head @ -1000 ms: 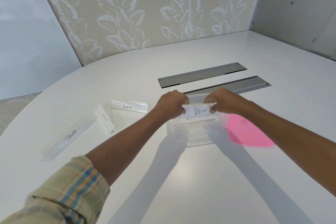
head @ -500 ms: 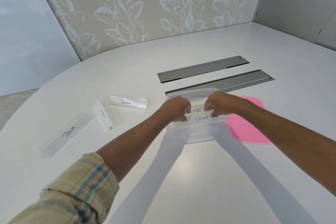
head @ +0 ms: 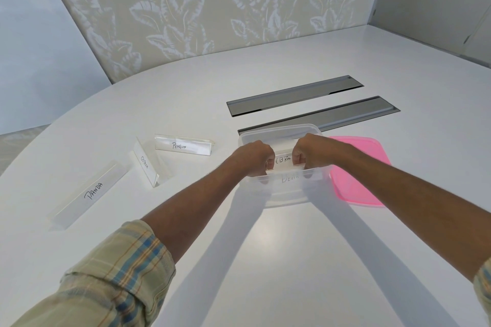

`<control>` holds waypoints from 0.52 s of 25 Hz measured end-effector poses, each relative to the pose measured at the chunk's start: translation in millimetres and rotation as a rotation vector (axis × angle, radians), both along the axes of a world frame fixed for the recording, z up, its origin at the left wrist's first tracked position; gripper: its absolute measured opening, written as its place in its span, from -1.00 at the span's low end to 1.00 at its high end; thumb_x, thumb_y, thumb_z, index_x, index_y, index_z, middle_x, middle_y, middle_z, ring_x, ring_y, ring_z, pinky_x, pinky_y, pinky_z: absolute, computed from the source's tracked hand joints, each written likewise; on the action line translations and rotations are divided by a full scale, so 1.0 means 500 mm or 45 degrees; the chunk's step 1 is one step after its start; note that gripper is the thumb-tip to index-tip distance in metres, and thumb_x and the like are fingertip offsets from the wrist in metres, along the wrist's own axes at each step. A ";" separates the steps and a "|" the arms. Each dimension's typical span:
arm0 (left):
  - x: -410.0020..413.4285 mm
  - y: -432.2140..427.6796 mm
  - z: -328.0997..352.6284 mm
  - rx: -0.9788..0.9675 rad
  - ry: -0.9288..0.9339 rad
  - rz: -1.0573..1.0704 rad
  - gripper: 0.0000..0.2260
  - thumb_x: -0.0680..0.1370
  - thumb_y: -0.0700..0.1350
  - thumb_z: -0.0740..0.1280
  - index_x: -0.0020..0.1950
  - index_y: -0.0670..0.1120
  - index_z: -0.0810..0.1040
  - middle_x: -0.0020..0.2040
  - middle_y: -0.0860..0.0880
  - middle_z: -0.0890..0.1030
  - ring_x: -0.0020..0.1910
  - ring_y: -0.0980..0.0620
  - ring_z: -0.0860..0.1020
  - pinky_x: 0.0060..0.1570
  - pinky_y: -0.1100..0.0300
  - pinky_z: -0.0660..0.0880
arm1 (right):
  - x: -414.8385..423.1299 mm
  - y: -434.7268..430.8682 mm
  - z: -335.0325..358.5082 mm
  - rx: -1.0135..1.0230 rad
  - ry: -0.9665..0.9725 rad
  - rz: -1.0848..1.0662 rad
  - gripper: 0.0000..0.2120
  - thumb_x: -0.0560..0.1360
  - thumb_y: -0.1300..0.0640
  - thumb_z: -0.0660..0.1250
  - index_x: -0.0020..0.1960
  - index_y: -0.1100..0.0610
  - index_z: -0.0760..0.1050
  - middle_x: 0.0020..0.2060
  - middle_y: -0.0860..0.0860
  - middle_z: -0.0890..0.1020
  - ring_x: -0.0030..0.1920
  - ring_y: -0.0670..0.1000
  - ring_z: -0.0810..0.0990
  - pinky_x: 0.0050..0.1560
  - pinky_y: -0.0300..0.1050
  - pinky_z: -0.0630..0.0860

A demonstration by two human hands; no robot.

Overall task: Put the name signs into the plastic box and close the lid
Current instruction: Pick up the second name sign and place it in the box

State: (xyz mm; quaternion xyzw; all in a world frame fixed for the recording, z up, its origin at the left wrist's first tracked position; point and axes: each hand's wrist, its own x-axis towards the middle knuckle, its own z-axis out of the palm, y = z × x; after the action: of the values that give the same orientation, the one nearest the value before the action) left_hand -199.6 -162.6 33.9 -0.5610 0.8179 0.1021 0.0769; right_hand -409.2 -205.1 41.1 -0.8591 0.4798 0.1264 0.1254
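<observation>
**Bright, even light; wide-angle bend at the edges**

The white table (head: 265,260) shines with soft glare just below the fingers (head: 261,164). Pale forearm shadows run toward the viewer. Focus is sharp; the frame's edges curve.

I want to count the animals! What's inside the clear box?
Two name signs show in the clear plastic box: the zebra sign and the bear sign. Both hands cover their ends, so anything beneath stays hidden.
</observation>
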 end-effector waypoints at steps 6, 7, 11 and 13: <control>-0.002 -0.003 -0.002 0.002 -0.017 -0.028 -0.79 0.51 -0.18 0.48 0.12 0.03 0.69 0.13 -0.02 0.68 0.14 -0.09 0.65 0.02 0.05 0.62 | -0.001 0.000 0.000 0.031 0.019 0.013 -0.61 0.31 0.27 0.66 0.11 0.11 0.71 -0.04 0.03 0.76 -0.11 0.01 0.65 0.01 -0.05 0.66; -0.001 -0.003 -0.002 0.000 -0.014 -0.033 -0.78 0.51 -0.17 0.49 0.13 0.04 0.69 0.12 -0.01 0.69 0.15 -0.08 0.64 -0.01 0.08 0.60 | -0.001 0.001 0.001 0.038 0.023 0.016 -0.60 0.32 0.28 0.65 0.13 0.12 0.71 -0.03 0.04 0.76 -0.10 0.02 0.66 0.01 -0.06 0.65; 0.009 0.001 0.009 -0.010 0.099 -0.024 -0.74 0.50 -0.14 0.53 0.18 0.01 0.70 0.08 0.04 0.74 0.15 0.00 0.64 0.05 0.07 0.61 | -0.001 0.005 0.013 0.050 -0.039 -0.021 -0.60 0.37 0.32 0.61 0.19 0.16 0.71 0.04 0.08 0.75 0.05 0.08 0.72 0.12 -0.03 0.66; 0.020 0.005 0.025 -0.040 0.204 0.010 -0.74 0.51 -0.08 0.55 0.19 0.00 0.70 0.07 0.05 0.75 0.14 0.03 0.64 0.12 0.04 0.61 | 0.002 0.009 0.027 0.015 -0.078 -0.064 -0.61 0.38 0.33 0.60 0.19 0.17 0.70 0.06 0.08 0.75 0.07 0.08 0.72 0.14 0.01 0.66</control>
State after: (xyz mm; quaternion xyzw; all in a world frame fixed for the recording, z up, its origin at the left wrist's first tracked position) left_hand -189.8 -159.9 46.3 -0.5554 0.8207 0.1342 0.0021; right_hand -408.5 -200.9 54.7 -0.8496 0.4963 0.0998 0.1481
